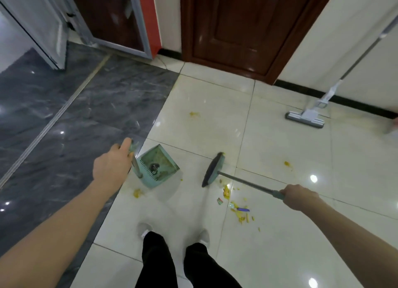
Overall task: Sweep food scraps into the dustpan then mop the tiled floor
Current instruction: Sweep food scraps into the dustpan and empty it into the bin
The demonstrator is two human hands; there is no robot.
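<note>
Green dustpan (pixel 158 166) handle gripped by left hand (pixel 112 165); right hand (pixel 299 196) grips broom (pixel 214 170).

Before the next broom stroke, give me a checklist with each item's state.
1. Left hand grips the dustpan handle: ok.
2. Right hand grips the broom handle: ok.
3. Dustpan mouth faces the broom: ok.
4. Scrap pile lies between broom and dustpan: not ok, it lies behind the broom head, on the person's side.
5. Stray scraps gathered: not ok.
6. Mop ready by the wall: ok.
</note>
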